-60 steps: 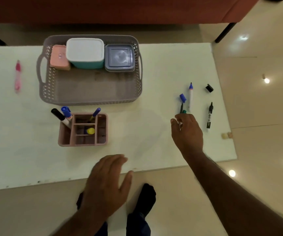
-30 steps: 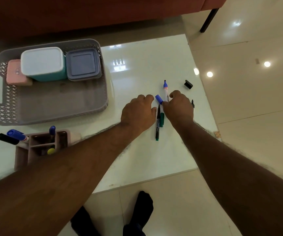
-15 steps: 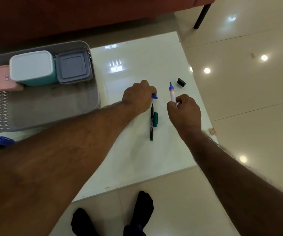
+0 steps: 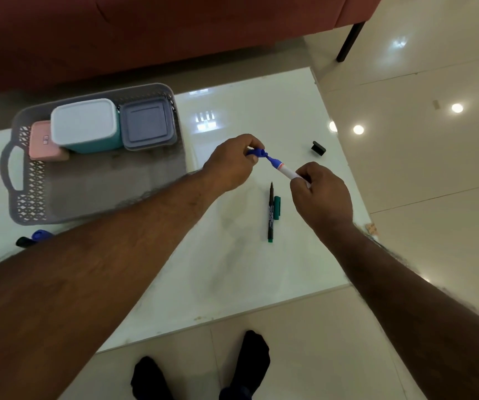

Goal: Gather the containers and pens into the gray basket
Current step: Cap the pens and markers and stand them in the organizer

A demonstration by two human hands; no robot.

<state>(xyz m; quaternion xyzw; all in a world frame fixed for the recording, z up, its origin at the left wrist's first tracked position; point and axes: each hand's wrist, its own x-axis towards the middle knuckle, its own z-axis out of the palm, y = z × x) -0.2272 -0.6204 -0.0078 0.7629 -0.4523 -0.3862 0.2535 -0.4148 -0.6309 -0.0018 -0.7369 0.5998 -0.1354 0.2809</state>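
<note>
Right hand (image 4: 320,194) hides white marker (image 4: 286,170) barrel's end.

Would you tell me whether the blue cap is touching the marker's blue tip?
Cannot tell. In the head view the blue cap in the left hand meets the marker tip; no gap shows, and contact is unclear.

- Left hand (image 4: 230,166) and right hand (image 4: 320,194) — both bare: no gloves, rings or watch visible.
- Both forearms bare as far as the frame edges; no sleeve in view. Fine hair along each forearm.
- Two feet below the near edge of the white table (image 4: 232,269), each in a dark sock (image 4: 257,355) — black or near black, no shoes.
- A strip of dark blue fabric at the ankle of the foot nearer the table's right corner, probably a trouser hem; too small to be sure.
</note>
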